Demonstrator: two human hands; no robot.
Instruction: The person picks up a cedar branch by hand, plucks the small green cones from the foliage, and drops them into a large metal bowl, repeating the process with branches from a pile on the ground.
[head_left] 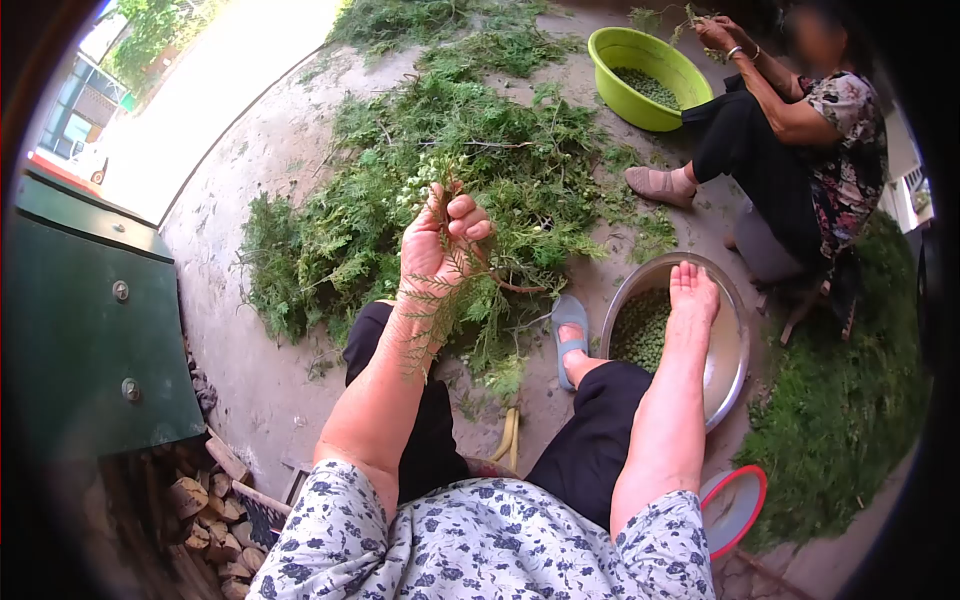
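Observation:
My left hand [445,235] is closed around a leafy evergreen sprig [437,325], in front of me at chest height. Pale green seed cones [432,172] cluster above its fingers, and flat green leaves hang down over the wrist. My right hand [694,292] is over the metal basin [738,300], fingers extended close together and nothing visible in them. Many small green cones [642,335] lie in that basin. Below and beyond my left hand spreads a large heap of cut evergreen branches [390,200].
Across from me sits a person [815,150] handling a twig beside a lime-green tub [655,85] holding green cones. More greenery [835,450] lies at the right. A red-rimmed round container [735,510] is near my right elbow. Split firewood [210,520] and a green metal panel [90,320] stand left.

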